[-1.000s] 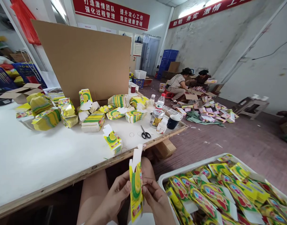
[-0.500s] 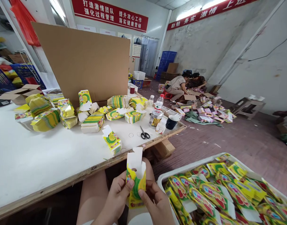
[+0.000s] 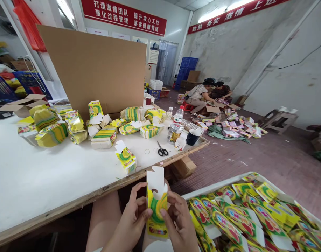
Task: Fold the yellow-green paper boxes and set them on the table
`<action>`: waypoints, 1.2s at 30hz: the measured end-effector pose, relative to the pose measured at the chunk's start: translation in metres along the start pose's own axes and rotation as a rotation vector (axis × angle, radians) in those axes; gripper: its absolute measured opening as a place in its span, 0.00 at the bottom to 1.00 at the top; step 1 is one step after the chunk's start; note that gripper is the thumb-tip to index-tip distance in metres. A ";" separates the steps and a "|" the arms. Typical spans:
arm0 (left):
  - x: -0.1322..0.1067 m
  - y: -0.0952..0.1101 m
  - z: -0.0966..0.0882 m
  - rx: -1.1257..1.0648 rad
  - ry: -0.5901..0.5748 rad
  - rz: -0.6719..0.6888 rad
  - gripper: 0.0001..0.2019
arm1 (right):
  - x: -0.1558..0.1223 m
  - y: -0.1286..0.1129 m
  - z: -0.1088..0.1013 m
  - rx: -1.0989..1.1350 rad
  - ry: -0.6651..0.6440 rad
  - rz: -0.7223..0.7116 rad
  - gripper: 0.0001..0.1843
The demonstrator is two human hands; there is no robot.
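Note:
Between my two hands is a small yellow-and-green printed carton (image 3: 157, 206), upright over my lap, its white top flaps standing up. My left hand (image 3: 135, 217) grips its left edge, thumb on the front face. On the right edge, my right hand (image 3: 180, 218) presses with its thumb in front and fingers behind. A stack of the same cartons (image 3: 126, 159) lies near the table edge, just beyond my hands. To the right, a white tub (image 3: 185, 196) holds many yellow, green and red cartons (image 3: 236, 217).
Black-handled scissors (image 3: 162, 149) lie on the white table (image 3: 71, 175). Near its corner stand a glass jar (image 3: 174, 133), a dark mug (image 3: 193, 136) and a water bottle (image 3: 179, 113). Bundled cartons (image 3: 104, 136) line a cardboard sheet (image 3: 97, 70). Two people crouch by a pile of boxes (image 3: 236, 122).
The carton has shifted slightly right and turned to show its printed front more squarely. My fingers have moved along its sides; both hands still hold it.

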State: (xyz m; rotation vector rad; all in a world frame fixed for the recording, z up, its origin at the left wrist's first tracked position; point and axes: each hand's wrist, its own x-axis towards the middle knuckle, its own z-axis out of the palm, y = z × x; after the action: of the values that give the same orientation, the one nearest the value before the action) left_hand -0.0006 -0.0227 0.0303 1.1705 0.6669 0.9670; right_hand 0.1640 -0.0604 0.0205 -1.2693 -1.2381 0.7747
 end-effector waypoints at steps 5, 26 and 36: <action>-0.003 0.011 -0.005 -0.032 -0.125 -0.057 0.28 | 0.000 -0.010 0.000 0.182 -0.101 0.077 0.22; -0.004 0.013 -0.010 0.038 -0.147 -0.068 0.22 | 0.011 -0.018 -0.020 -0.111 -0.079 -0.155 0.18; -0.007 0.001 -0.014 0.284 -0.095 -0.005 0.21 | 0.002 -0.009 0.000 -0.071 -0.040 0.179 0.25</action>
State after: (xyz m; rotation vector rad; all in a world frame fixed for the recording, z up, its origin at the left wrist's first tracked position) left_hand -0.0162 -0.0225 0.0264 1.4549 0.7468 0.8244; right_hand 0.1624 -0.0601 0.0295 -1.4432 -1.2045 0.8946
